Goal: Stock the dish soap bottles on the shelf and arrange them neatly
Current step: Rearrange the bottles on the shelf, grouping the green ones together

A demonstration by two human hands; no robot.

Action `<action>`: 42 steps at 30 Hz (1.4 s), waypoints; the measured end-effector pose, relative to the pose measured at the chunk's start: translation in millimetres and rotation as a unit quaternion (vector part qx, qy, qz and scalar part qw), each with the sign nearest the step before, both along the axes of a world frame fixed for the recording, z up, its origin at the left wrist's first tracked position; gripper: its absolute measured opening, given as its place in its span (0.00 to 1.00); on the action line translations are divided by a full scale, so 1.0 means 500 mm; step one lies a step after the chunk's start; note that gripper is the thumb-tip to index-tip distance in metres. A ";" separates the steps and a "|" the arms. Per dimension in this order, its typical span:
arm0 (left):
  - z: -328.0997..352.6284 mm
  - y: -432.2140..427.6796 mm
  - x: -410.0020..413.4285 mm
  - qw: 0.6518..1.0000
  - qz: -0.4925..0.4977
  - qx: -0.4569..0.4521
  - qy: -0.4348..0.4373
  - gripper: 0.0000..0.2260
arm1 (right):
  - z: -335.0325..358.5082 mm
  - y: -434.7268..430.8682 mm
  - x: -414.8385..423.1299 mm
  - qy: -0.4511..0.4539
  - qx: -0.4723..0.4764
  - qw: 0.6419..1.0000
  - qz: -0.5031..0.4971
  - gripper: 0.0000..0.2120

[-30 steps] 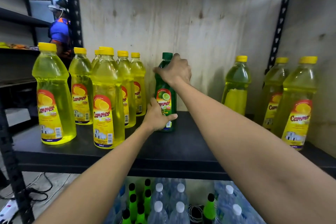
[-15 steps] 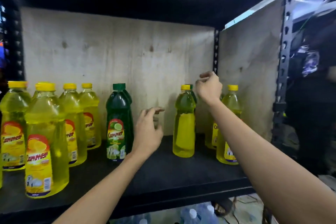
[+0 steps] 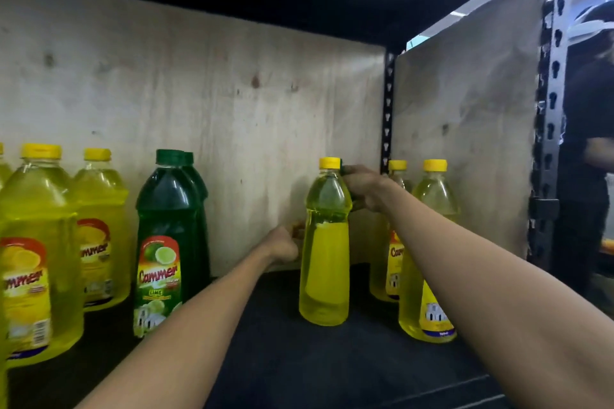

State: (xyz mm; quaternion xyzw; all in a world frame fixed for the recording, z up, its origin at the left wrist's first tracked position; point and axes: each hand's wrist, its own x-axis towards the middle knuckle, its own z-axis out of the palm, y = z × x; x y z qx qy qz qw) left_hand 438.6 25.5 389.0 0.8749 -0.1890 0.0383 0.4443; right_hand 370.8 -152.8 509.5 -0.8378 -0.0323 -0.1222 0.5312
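Observation:
A label-less-looking yellow dish soap bottle [image 3: 324,259] stands upright mid-shelf on the black shelf board [image 3: 299,362]. Behind it hides a green bottle [image 3: 343,170], showing only slivers of its cap and shoulder. My right hand [image 3: 363,188] is closed over the top of that green bottle. My left hand [image 3: 284,247] reaches low behind the yellow bottle's left side, with its fingers hidden. Two green lime bottles [image 3: 166,242] stand one behind the other to the left. Yellow bottles [image 3: 40,242] fill the left end, and two more yellow bottles [image 3: 433,196] stand at the right.
A plywood back panel [image 3: 232,103] and side panel [image 3: 465,126] close the shelf. A black perforated upright [image 3: 550,109] stands at the right front corner. Beyond it stands a person in dark clothes [image 3: 588,159]. The shelf above hangs low and dark.
My view has moved right and closer. My right hand dropped from above the yellow bottle onto the green bottle behind it. My left hand shifted right and reached in behind the yellow bottle.

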 end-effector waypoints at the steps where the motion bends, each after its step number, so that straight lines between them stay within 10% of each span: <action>1: -0.009 -0.002 0.020 1.000 0.000 0.005 0.000 0.20 | -0.002 -0.001 0.003 -0.009 0.015 1.000 -0.004 0.13; 20: 0.341 0.018 -0.255 0.949 -0.009 -0.133 -0.286 0.29 | 0.309 0.082 -0.277 -0.334 0.130 0.930 -0.079 0.28; 28: 0.330 0.072 -0.414 0.932 0.049 -0.124 -0.337 0.27 | 0.320 0.130 -0.371 -0.336 0.169 0.926 -0.041 0.24; 34: 0.134 -0.005 -0.481 0.895 0.300 -0.087 -0.318 0.70 | 0.198 0.192 -0.355 -0.212 0.250 0.945 -0.006 0.25; 42: 0.055 -0.080 -0.411 0.864 0.270 -0.177 -0.386 0.44 | 0.125 0.183 -0.273 -0.232 0.261 0.933 -0.085 0.26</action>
